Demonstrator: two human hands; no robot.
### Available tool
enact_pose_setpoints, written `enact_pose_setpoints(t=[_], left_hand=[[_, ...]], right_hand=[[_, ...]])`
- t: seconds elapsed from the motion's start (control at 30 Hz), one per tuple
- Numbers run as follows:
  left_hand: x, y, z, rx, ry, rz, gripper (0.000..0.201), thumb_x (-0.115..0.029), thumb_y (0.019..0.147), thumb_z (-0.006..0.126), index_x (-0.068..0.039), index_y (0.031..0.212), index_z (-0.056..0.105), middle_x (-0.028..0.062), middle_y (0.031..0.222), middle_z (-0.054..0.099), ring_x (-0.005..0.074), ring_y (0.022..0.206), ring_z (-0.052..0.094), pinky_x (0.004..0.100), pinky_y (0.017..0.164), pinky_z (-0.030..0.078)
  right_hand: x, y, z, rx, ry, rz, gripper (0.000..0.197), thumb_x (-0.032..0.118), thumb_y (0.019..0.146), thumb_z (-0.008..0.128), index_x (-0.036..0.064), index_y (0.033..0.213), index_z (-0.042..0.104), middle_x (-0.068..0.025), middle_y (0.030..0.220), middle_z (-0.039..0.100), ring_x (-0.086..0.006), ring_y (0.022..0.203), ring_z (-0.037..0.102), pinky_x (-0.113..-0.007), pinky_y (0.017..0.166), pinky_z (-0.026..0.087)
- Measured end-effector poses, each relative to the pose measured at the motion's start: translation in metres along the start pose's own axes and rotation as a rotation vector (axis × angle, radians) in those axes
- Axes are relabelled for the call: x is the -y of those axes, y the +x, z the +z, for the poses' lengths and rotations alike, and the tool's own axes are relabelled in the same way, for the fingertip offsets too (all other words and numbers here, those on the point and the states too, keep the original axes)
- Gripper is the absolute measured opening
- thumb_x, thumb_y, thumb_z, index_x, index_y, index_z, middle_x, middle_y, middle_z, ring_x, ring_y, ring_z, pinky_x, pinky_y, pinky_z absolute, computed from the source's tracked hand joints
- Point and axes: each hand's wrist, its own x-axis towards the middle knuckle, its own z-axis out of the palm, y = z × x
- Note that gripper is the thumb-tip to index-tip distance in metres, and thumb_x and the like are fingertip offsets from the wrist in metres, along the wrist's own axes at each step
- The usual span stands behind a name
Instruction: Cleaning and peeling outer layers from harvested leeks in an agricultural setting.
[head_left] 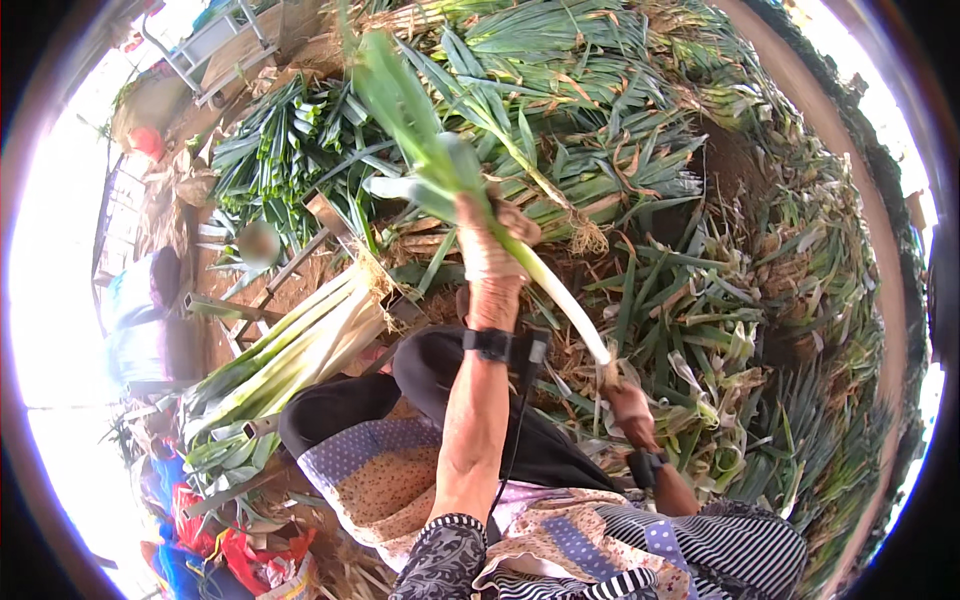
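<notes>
A long leek (pixel 562 293) slants across the middle, its green leaves up at the left and its white stem running down to the right. My left hand (pixel 492 236) is closed around it where the green leaves begin. At the root end, my right hand (pixel 630 408) is closed on the base of the stem; its fingers are slightly blurred. To the left of my knees, a stack of trimmed leeks (pixel 300 345) with pale stems and roots rests on a metal frame (pixel 262 285).
Leeks with roots (pixel 590 120) lie heaped ahead. Stripped leaves (pixel 720 360) cover the ground at my right. A bundle of green leek tops (pixel 290 145) lies far left, near a metal cart (pixel 205 60). Red plastic bags (pixel 240 555) sit at lower left.
</notes>
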Motion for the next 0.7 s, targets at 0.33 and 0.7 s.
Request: enact_pose_setpoints(t=[0.33, 0.7], left_hand=[[-0.066, -0.005, -0.001, -0.132, -0.052, 0.278, 0.04, -0.051, 0.083, 0.059, -0.012, 0.089, 0.055, 0.0014, 0.062, 0.05, 0.0142, 0.055, 0.047, 0.0274, 0.054, 0.038], [-0.33, -0.23, 0.003, -0.35, 0.467, 0.965, 0.052, -0.067, 0.08, 0.049, -0.014, 0.079, 0.05, -0.0039, 0.061, 0.036, 0.0106, 0.057, 0.04, 0.0245, 0.056, 0.041]], right_hand=[[-0.116, -0.026, -0.1, -0.258, -0.46, 0.211, 0.039, 0.03, 0.072, 0.067, 0.0061, 0.103, 0.06, -0.0152, 0.089, 0.063, -0.0323, 0.086, 0.061, -0.039, 0.074, 0.048], [-0.046, -0.004, -0.044, -0.051, -0.712, -0.125, 0.042, 0.035, 0.072, 0.068, 0.0128, 0.107, 0.062, -0.0122, 0.106, 0.059, -0.0316, 0.103, 0.055, -0.041, 0.085, 0.046]])
